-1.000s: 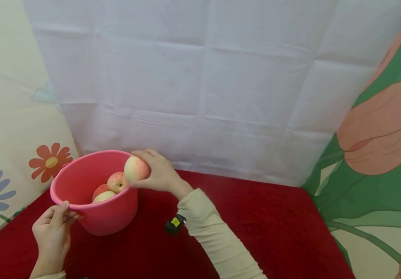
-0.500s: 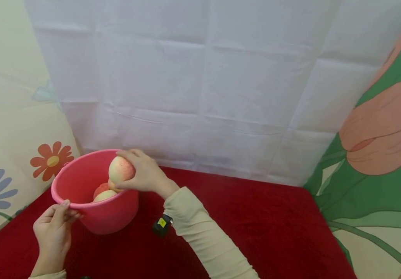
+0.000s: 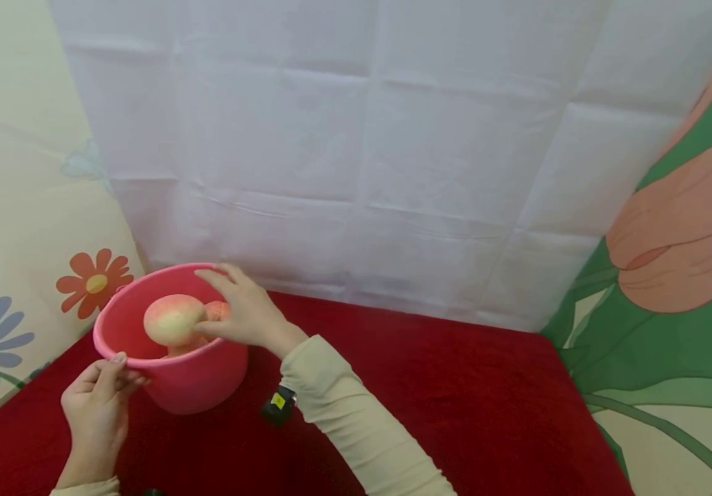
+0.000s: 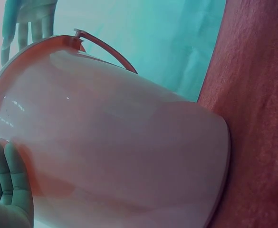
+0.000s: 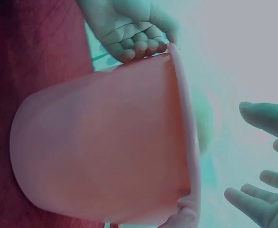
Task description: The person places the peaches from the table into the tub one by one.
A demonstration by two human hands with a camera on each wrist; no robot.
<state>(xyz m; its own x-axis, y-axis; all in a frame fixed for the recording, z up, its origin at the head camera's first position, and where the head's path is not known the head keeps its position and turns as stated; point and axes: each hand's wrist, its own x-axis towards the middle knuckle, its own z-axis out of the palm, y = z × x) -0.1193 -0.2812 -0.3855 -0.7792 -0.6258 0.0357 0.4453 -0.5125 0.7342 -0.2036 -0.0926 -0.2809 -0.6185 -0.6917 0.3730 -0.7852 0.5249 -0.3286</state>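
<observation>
A pink bucket stands at the left of the red cloth. My left hand pinches its near rim between thumb and fingers; in the left wrist view those fingers lie along the outer wall. A pale yellow and pink peach shows large in the bucket's mouth, above other peaches it mostly covers. Another reddish peach shows behind my right thumb. Over the right side of the rim, my right hand has its fingers spread with nothing between them. The right wrist view shows this hand apart from the rim.
The bucket's handle hangs against its outer side. Red cloth covers the tabletop. A white sheet hangs behind, with flower-printed cloths on both sides. A small black device sits at my right wrist.
My right hand moved left over the bucket and let go of the peach, which is now lower and farther left inside the mouth. My left hand keeps its hold on the rim.
</observation>
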